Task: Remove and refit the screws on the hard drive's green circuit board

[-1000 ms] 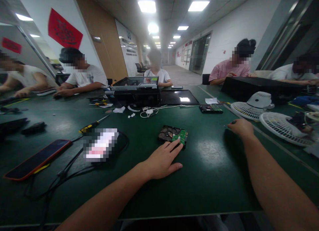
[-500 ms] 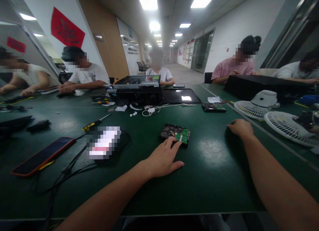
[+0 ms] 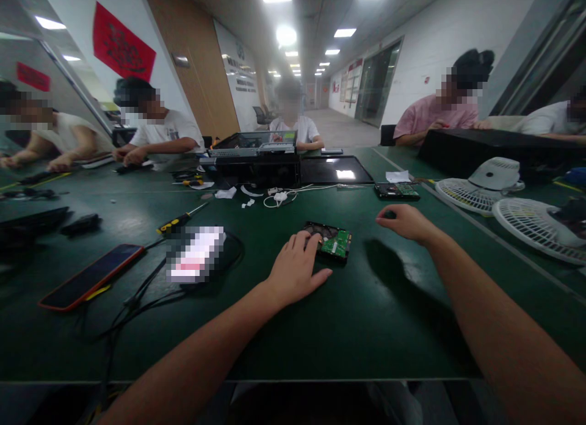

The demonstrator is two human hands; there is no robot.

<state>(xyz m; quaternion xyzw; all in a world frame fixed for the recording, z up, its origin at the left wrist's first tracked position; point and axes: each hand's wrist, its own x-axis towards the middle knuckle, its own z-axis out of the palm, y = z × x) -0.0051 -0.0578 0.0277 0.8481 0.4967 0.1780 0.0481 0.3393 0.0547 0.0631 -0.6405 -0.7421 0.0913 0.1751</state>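
Observation:
A hard drive (image 3: 336, 243) lies on the green table in front of me, its green circuit board facing up. My left hand (image 3: 295, 266) rests against its left side, the fingers stretched over that edge and the thumb spread apart on the near side. Right of the drive, my right hand (image 3: 407, 222) hovers above the table and casts a shadow. Its thumb and fingertips are pinched together. A small dark spot shows between them, but I cannot make out what it is.
Left are a yellow-black screwdriver (image 3: 180, 220), a lit phone (image 3: 196, 254), a dark phone (image 3: 94, 277) and cables. Behind stand an open computer case (image 3: 254, 168) and a second hard drive (image 3: 397, 192). White fan parts (image 3: 540, 226) lie right. Several people sit around the table.
My right hand has moved left and up off the table, nearer the hard drive. My left hand has shifted slightly left on the drive. The camera view has tilted slightly.

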